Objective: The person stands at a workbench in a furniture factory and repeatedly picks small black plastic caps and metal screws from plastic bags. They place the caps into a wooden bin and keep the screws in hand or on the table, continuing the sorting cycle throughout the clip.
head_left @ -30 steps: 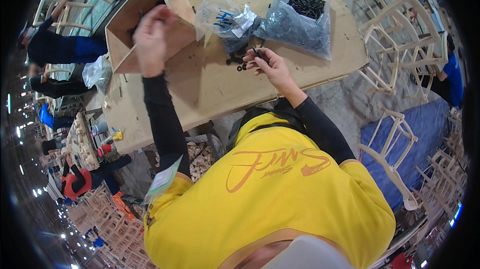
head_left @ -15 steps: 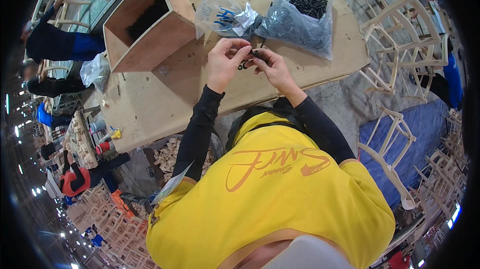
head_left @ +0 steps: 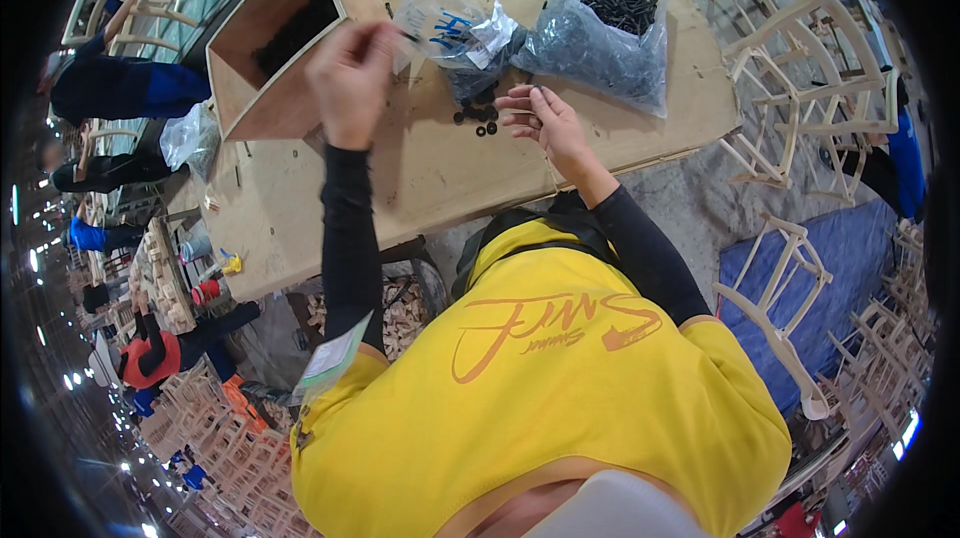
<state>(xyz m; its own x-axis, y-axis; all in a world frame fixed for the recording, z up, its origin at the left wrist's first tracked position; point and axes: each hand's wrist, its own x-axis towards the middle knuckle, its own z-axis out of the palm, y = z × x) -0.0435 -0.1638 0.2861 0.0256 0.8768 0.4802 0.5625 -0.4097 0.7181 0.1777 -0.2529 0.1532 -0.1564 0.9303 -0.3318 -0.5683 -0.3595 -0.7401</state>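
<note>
My left hand, smeared by motion, is closed beside the open wooden box. A slim black bolt sticks out from its fingertips. My right hand hovers over the table with its fingers loosely apart. A small dark spot shows at its fingertips, too small to name. Just left of those fingers, several small black washers lie on the board next to a clear plastic bag with blue marks. Behind the right hand rests a larger clear bag, its mouth showing many black bolts.
A light plywood tabletop carries the box and bags; dark small parts fill the box. Wooden chair frames stand to the right, one on a blue sheet. Other people work at the left.
My left hand has moved left toward the box, away from the right hand, taking a black bolt. My right hand has loosened its fingers, and the washers beside it now show.
</note>
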